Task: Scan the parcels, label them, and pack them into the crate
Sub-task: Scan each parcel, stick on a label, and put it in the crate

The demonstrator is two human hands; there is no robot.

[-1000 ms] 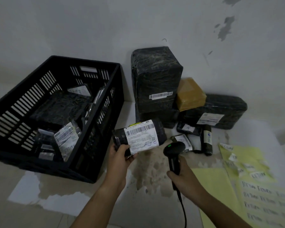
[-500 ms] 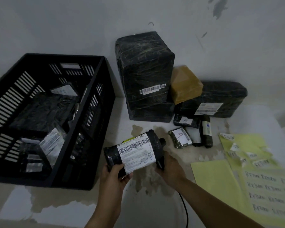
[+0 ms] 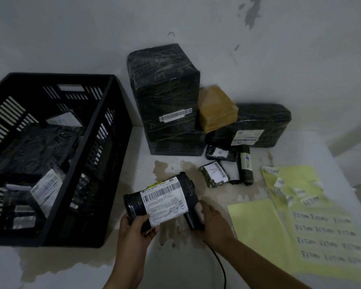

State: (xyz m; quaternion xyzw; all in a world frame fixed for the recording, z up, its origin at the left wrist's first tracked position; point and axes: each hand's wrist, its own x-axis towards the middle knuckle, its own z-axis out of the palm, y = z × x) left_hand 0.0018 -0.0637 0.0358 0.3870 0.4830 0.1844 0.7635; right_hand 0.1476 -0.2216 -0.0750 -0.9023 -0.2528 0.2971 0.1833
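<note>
My left hand (image 3: pixel 134 230) grips a black cylindrical parcel (image 3: pixel 161 200) by its lower left end; a white barcode label faces up. My right hand (image 3: pixel 214 223) holds the black scanner (image 3: pixel 193 221) by its handle, low beside the parcel's right end, its head hidden behind the parcel. The scanner's cable (image 3: pixel 219 261) trails toward me. The black slatted crate (image 3: pixel 88 163) stands at the left with several wrapped parcels inside.
Against the wall stand a tall black parcel (image 3: pixel 165 97), a brown one (image 3: pixel 216 109) and a long black one (image 3: pixel 254 126). Small black parcels (image 3: pixel 214 174) marked "A" lie in front. Yellow sheets (image 3: pixel 258 228) with "RETURN" labels (image 3: pixel 321 236) cover the right.
The scanner has dropped from upright in front of the label to low beside the parcel's right end. The parcel has sunk toward the tabletop.
</note>
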